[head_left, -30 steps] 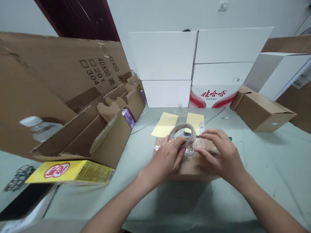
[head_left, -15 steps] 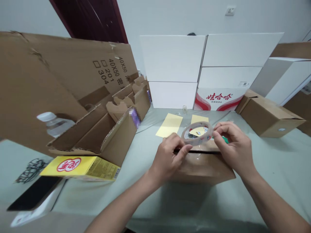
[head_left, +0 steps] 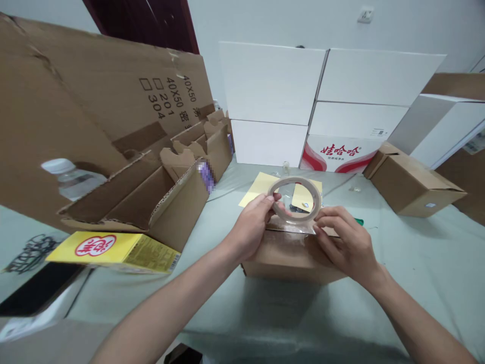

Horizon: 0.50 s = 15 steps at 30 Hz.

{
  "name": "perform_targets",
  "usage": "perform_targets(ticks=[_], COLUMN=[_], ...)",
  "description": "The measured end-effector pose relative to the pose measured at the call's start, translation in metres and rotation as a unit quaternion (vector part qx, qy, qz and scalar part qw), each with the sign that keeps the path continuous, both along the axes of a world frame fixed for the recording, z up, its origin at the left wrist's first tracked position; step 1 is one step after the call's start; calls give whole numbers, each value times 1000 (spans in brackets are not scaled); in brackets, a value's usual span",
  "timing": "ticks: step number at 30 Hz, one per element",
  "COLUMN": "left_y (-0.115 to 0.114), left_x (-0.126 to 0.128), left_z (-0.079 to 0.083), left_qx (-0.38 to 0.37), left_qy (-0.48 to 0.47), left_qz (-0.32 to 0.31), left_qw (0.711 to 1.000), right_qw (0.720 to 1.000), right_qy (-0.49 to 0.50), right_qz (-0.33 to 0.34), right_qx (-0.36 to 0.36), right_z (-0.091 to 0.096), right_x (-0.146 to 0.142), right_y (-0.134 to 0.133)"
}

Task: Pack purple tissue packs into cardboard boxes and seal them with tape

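From here I'm looking down a long table covered in pale green cloth (head_left: 428,273), with a white wall and a dark red door frame (head_left: 140,25) at the top of the frame. A stack of white boxes (head_left: 265,86) fills the upper middle. A large cardboard sheet (head_left: 76,101) leans across the upper left, above an open divided cardboard tray (head_left: 182,212). A yellow printed carton (head_left: 94,250) lies at lower left, and a closed brown carton (head_left: 415,189) sits at right.

In the lower middle, directly below my view, is a brown cardboard box (head_left: 291,260), with clear film (head_left: 291,227) across its top. Two yellow paper sheets (head_left: 257,184) lie just beyond it.

Above the box's far edge, a roll of clear packing tape (head_left: 295,179) stands nearly upright, tilted slightly, its hole facing me and its core axis running roughly front to back. My left hand (head_left: 248,225) is the nearer one: its curled fingers and thumb pinch the roll's lower left rim. My right hand (head_left: 348,242) comes in from the lower right, palm down, with its fingers loosely curved and slightly apart. Their tips (head_left: 317,216) reach the roll's lower right edge, but I can't tell whether they're pressing on it. Both forearms angle inward from the bottom corners, converging on the roll, with the wrists bent slightly.
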State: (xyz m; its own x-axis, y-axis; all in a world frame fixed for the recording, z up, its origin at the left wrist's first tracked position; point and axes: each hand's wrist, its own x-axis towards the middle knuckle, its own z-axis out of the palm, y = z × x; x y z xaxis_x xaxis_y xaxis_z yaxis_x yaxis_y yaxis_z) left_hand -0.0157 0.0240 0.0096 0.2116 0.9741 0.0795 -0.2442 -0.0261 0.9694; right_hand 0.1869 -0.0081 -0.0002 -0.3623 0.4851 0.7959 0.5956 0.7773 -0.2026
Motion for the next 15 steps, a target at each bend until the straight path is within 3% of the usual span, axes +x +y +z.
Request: perform_targets(ticks=[3, 7, 12, 15], left_y=[1, 3, 1, -1], left_x=[-7, -17, -19, -19], left_z=[-4, -8, -3, -3], left_qx=[30, 76, 175, 188], left_qy=[39, 98, 256, 275], left_qz=[14, 22, 31, 33], left_qw=[999, 992, 950, 942], right_qw=[997, 992, 986, 983], right_qy=[-51, -102, -154, -179], right_qz=[48, 62, 59, 47], right_qx=[-33, -46, -5, -5], right_z=[-4, -5, -2, -3], right_x=[12, 24, 24, 22], right_y=[-2, -2, 2, 2])
